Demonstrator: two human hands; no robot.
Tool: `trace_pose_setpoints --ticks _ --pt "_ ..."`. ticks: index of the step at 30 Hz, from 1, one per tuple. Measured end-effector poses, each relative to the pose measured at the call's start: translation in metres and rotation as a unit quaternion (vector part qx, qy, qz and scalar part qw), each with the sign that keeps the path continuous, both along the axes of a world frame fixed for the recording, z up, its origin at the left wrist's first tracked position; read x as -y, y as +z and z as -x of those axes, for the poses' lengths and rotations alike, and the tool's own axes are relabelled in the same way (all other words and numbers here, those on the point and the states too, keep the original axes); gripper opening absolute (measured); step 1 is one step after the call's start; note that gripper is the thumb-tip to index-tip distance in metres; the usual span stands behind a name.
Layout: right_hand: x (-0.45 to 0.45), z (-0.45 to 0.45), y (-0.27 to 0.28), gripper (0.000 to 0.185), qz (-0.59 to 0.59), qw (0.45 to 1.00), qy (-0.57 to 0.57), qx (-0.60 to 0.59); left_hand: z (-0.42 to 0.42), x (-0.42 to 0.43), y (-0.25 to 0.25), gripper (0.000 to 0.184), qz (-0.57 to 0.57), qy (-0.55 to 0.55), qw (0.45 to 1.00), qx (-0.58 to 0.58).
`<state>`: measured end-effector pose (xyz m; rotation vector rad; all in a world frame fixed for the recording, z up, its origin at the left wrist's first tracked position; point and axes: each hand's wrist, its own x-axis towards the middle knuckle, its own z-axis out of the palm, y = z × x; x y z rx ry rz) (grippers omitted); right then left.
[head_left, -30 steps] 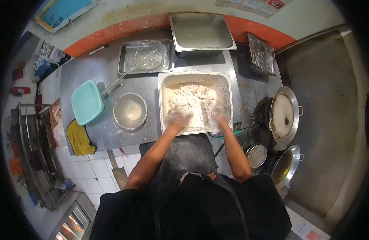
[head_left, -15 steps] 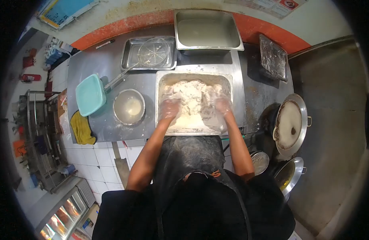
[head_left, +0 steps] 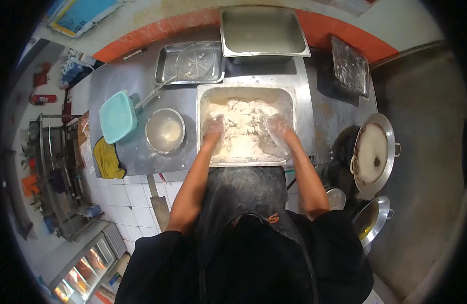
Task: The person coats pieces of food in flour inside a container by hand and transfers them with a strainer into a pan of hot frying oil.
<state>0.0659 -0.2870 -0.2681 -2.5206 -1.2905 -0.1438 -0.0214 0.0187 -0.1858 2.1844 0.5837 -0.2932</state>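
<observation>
Left hand [head_left: 213,128] and right hand [head_left: 279,127] have shifted outward in the pan [head_left: 246,163]; I can't tell whether fingers are spread, so I'd work low, gently.

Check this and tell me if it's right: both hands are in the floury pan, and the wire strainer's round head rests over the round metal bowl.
Not quite: the head view shows the strainer's round head over the rectangular metal tray, not the bowl.
</observation>
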Motion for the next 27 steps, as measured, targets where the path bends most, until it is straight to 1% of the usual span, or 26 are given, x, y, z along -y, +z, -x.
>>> trace_pose_setpoints --ticks 2,4,5,6,8,10,11,12,13,14,15,16,17,18,19,20,21,23,24,27 --pt "-0.002 0.012 0.036 0.015 0.011 0.993 -0.034 -0.109 0.005 0.007 -0.002 0.033 0.087 0.018 0.995 0.042" --pt "-0.022 0.024 0.050 0.013 -0.020 0.978 -0.072 -0.194 0.001 0.016 -0.012 0.032 0.106 -0.059 0.984 0.132" --pt "-0.033 0.027 0.047 0.012 -0.038 0.970 -0.087 -0.224 -0.004 0.022 -0.020 0.031 0.114 -0.098 0.972 0.178" --pt "-0.047 0.028 0.042 0.012 -0.052 0.965 -0.096 -0.237 -0.009 0.025 -0.027 0.031 0.122 -0.138 0.957 0.222" --pt "-0.062 0.027 0.019 0.011 -0.030 0.973 -0.096 -0.207 -0.016 0.024 -0.045 0.033 0.045 -0.206 0.945 0.249" --pt "-0.060 0.023 0.000 0.011 0.019 0.992 -0.070 -0.102 -0.039 0.023 -0.067 0.038 -0.124 -0.259 0.932 0.222" --pt "-0.051 0.026 0.032 0.015 -0.144 0.972 -0.128 -0.135 -0.039 0.012 -0.091 0.051 -0.062 -0.129 0.984 0.105" --pt "-0.042 0.024 0.047 0.018 -0.136 0.980 -0.135 -0.060 -0.038 -0.002 -0.073 0.056 -0.006 -0.086 0.995 0.058" --pt "-0.033 0.022 0.063 0.021 -0.127 0.981 -0.146 0.015 -0.038 -0.010 -0.041 0.060 0.050 -0.043 0.998 0.012" --pt "-0.022 0.018 0.072 0.018 0.059 0.974 -0.099 0.193 -0.039 -0.010 -0.013 0.061 0.033 -0.046 0.998 -0.027" --pt "-0.021 0.017 0.067 0.015 0.166 0.953 -0.071 0.242 -0.040 -0.007 0.012 0.062 0.016 -0.049 0.997 -0.066" --pt "-0.020 0.016 0.062 0.013 0.261 0.920 -0.032 0.291 -0.041 -0.005 0.025 0.064 -0.003 -0.053 0.993 -0.104" --pt "-0.032 0.013 0.049 0.011 0.279 0.933 -0.019 0.226 -0.040 -0.002 0.007 0.064 0.029 -0.072 0.995 -0.063" --pt "-0.045 0.011 0.038 0.009 0.250 0.958 -0.044 0.135 -0.038 0.003 -0.011 0.065 0.061 -0.090 0.994 -0.022" --pt "-0.062 0.009 0.038 0.008 0.214 0.973 -0.073 0.048 -0.037 0.006 -0.024 0.066 0.093 -0.106 0.990 0.020" --pt "-0.097 0.011 0.068 0.006 0.128 0.980 -0.138 -0.068 -0.035 0.011 -0.024 0.065 0.084 -0.108 0.991 0.012" --pt "-0.117 0.010 0.086 0.005 0.038 0.962 -0.201 -0.179 -0.038 0.016 -0.020 0.065 0.073 -0.111 0.991 0.008" --pt "-0.105 0.003 0.081 0.010 -0.022 0.979 -0.143 -0.141 -0.055 0.017 0.004 0.064 0.046 -0.115 0.992 0.006" --pt "-0.088 0.003 0.072 0.014 -0.049 0.985 -0.111 -0.122 -0.054 0.014 0.043 0.063 -0.019 -0.127 0.992 -0.011" --pt "-0.033 0.005 0.022 0.028 -0.122 0.990 -0.020 -0.071 -0.057 0.010 0.078 0.052 0.081 -0.139 0.974 -0.161"
